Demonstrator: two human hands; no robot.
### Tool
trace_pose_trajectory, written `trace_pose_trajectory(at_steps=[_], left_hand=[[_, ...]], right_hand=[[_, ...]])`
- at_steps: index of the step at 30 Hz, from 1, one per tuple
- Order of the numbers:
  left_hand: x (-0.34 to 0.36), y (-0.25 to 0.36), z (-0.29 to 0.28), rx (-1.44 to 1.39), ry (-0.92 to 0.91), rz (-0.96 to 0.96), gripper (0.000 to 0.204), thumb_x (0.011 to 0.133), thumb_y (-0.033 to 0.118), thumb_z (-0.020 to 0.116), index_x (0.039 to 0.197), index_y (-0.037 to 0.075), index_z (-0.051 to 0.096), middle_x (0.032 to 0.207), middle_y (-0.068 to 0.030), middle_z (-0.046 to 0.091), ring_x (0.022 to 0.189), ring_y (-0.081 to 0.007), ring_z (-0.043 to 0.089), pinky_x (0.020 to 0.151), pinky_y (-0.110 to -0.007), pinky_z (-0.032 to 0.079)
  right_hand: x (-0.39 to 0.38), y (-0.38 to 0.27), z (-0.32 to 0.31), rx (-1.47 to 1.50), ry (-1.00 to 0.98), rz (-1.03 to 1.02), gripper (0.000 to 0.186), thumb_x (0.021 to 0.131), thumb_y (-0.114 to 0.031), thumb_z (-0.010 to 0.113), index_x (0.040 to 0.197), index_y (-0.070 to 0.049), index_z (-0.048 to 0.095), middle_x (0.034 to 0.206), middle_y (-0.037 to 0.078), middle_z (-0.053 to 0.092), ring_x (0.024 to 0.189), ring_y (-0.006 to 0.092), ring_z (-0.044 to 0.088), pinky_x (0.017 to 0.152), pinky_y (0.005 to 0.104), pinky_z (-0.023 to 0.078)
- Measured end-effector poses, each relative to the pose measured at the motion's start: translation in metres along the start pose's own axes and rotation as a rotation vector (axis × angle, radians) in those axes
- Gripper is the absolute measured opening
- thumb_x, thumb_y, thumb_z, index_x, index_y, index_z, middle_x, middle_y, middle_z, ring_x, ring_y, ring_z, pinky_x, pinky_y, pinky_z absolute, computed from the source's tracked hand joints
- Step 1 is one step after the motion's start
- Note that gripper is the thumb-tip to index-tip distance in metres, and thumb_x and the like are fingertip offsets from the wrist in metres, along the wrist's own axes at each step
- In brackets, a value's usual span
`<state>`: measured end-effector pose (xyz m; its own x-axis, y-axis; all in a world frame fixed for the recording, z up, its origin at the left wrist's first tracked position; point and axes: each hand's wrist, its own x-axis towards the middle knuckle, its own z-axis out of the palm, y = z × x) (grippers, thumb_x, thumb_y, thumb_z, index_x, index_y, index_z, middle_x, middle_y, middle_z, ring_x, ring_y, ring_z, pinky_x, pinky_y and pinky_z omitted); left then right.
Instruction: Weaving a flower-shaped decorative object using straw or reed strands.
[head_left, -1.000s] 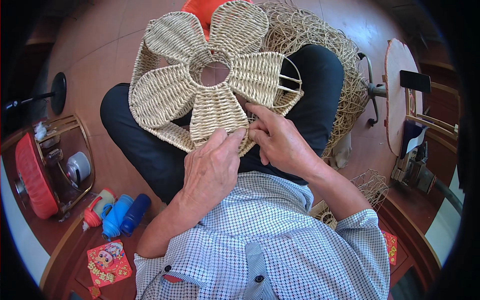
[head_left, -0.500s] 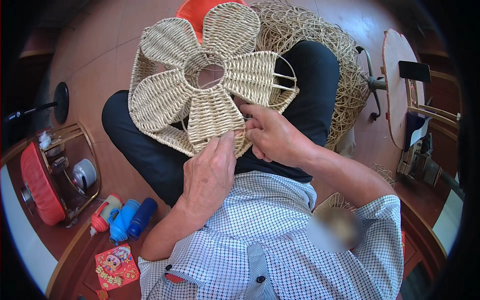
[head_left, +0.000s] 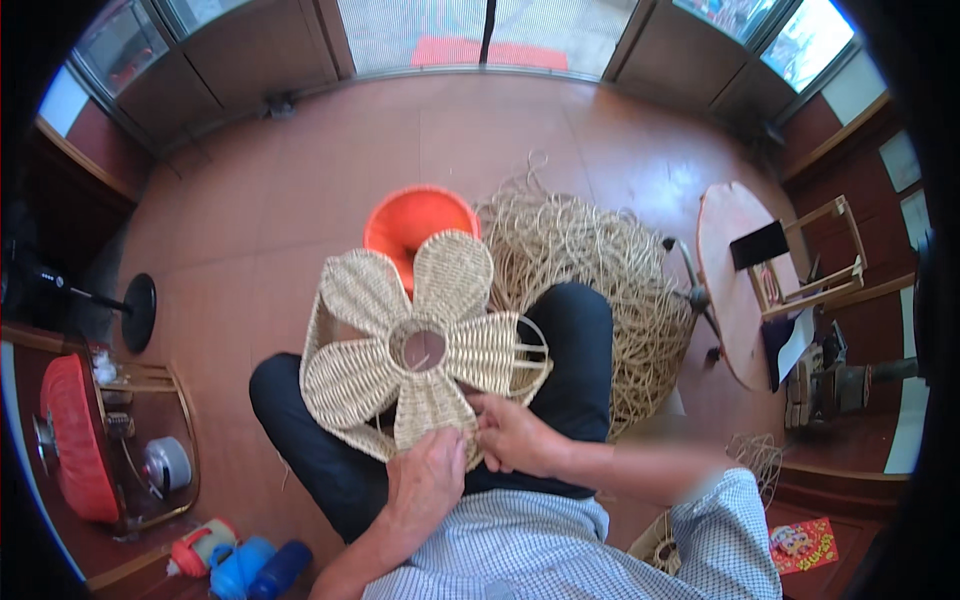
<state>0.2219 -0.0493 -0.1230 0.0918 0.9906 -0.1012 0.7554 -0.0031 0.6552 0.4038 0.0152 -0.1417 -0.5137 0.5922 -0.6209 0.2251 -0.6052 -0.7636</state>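
Woven flower (head_left: 365,368) across the lap (head_left: 572,340), toward its near edge; left hand (head_left: 428,474) touching the near petal (head_left: 430,408), fingers curled together; right hand (head_left: 516,436) just beside, fingers bent, nearly closed; cannot tell what, if anything, between fingertips of either.

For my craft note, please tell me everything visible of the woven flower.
The woven flower looks made of pale, straw-coloured cord: five petals circle an open centre, with a woven wall below. The right petal's tip shows bare frame. It rests face-up on dark trousers. The left hand holds the nearest petal's edge; the right hand touches it alongside.
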Motion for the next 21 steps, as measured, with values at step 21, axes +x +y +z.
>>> trace_pose_trajectory(at_steps=[21], left_hand=[[-0.037,-0.059,-0.075,-0.522,-0.061,-0.054,0.022,0.102,0.015,0.072,0.088,0.003,0.061,0.091,-0.0033,0.057,0.083,-0.0177,0.053,0.085,-0.033,0.046]], right_hand=[[-0.035,0.003,0.01,-0.48,0.443,-0.275,0.063,0.089,-0.006,0.079,0.148,-0.005,0.056,0.108,0.008,0.064,0.081,0.0206,0.062,0.075,0.0343,0.055]])
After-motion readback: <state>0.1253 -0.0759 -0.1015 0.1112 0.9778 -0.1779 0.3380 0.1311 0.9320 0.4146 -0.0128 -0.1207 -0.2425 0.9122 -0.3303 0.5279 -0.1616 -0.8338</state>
